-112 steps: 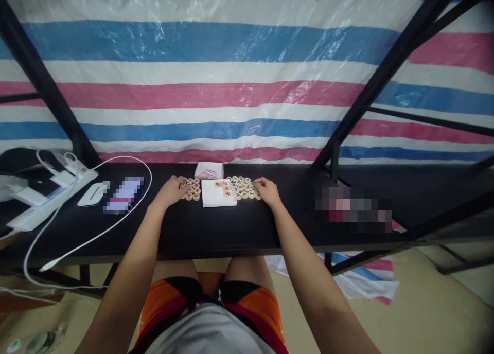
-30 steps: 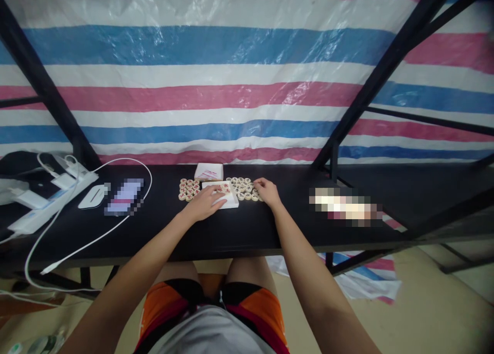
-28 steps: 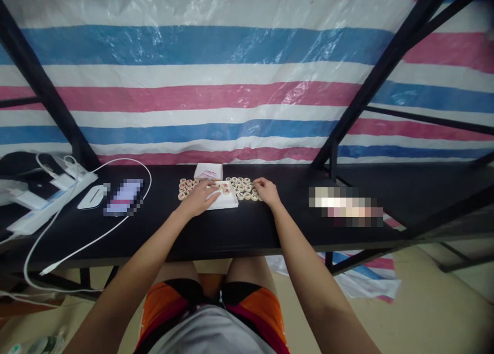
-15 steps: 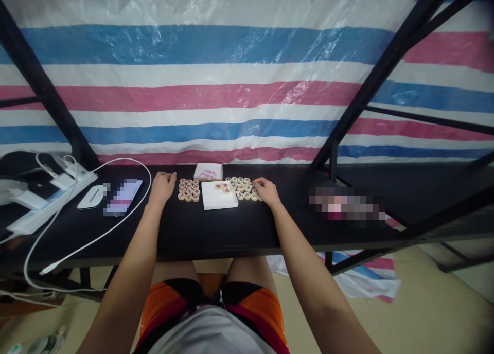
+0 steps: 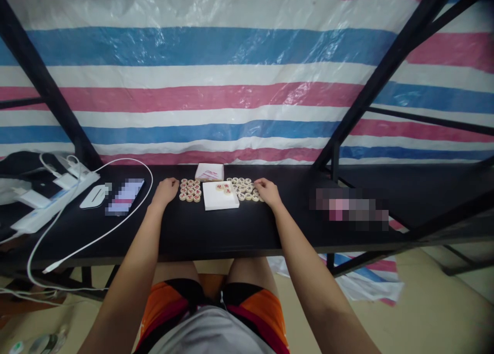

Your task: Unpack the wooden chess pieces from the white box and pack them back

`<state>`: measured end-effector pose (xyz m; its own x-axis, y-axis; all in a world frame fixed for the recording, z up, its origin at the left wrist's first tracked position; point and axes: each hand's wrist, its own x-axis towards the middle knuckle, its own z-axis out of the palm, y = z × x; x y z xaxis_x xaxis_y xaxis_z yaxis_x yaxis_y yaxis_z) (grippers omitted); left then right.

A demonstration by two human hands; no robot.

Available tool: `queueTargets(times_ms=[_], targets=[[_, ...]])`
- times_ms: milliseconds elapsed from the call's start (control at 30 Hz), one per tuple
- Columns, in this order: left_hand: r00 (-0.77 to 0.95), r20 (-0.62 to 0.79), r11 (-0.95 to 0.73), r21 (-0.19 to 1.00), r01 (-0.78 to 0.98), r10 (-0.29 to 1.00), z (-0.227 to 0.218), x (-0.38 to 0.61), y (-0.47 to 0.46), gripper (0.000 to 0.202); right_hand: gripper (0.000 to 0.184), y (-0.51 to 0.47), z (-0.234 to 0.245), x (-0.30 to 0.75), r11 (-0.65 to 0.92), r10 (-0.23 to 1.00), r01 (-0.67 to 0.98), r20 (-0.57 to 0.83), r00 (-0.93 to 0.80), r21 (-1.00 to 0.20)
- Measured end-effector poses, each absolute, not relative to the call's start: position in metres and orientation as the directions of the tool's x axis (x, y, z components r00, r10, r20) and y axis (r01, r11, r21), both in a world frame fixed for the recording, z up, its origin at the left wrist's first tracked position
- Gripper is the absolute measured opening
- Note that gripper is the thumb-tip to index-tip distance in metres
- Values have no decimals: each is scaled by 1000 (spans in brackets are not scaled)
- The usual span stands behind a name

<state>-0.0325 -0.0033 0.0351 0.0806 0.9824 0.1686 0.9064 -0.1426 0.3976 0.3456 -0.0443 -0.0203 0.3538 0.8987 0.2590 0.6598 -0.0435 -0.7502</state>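
My left hand (image 5: 166,190) rests on the black table with its fingers curled, right beside a block of red-marked Chinese chess pieces (image 5: 190,190). Nothing shows in that hand. At the right edge of a group of dark-marked Chinese chess pieces (image 5: 242,188), the bent fingers of my right hand (image 5: 267,191) close on a piece; the hand partly hides it. Between the two groups lies a shallow white box tray (image 5: 219,202), holding 3 red-marked pieces (image 5: 224,188) toward its back right. Behind it stands a second small white box (image 5: 209,172) with red print.
On the left are a phone (image 5: 125,196), a white device (image 5: 92,197), a power strip (image 5: 54,202) with chargers, and a looping white cable (image 5: 151,176). A blurred-out item (image 5: 347,207) lies at the right. Black metal posts (image 5: 358,102) and a striped sheet (image 5: 216,96) stand behind.
My left hand has come down slightly, its fingers now lower and closer to the red-marked pieces. My right hand stays at the dark-marked group. The whole view has shifted slightly.
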Motion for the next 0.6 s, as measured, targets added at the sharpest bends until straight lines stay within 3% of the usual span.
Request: queueTargets(times_ms=[333, 600], targets=[[80, 183, -165, 521, 837, 980, 39, -30, -7, 36, 25, -43, -22, 346, -36, 896, 659, 267, 353, -752], [114, 183, -193, 513, 837, 977, 33, -32, 0, 41, 25, -44, -21, 346, -42, 900, 658, 258, 353, -752]])
